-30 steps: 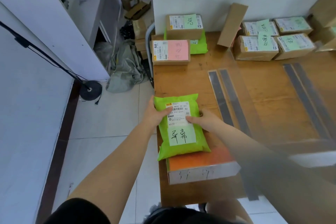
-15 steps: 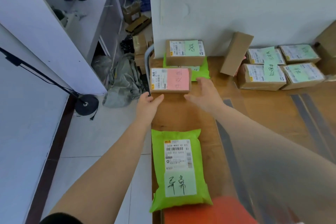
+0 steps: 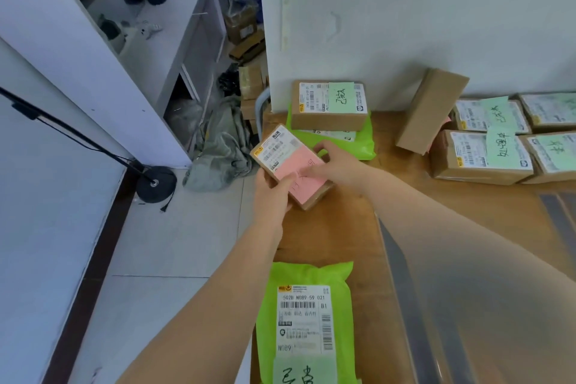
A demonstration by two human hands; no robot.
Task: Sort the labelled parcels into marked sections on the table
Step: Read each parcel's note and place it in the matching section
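Pink-labelled box (image 3: 291, 165), tilted, gripped by left hand (image 3: 270, 193) and right hand (image 3: 338, 162) above table (image 3: 343, 227); green bag (image 3: 307, 321) nearer.

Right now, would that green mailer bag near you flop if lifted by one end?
Probably. The green mailer bag looks like thin plastic film with soft, wrinkled edges, so it would likely sag. Its glossy surface may be slippery. It lies flat, so rolling seems unlikely.

Wooden table (image 3: 343, 237): green mailer bag (image 3: 307, 284) near edge; second green mailer (image 3: 363, 143) far; cardboard boxes (image 3: 480, 159) far right; grey tape strips (image 3: 405, 290).
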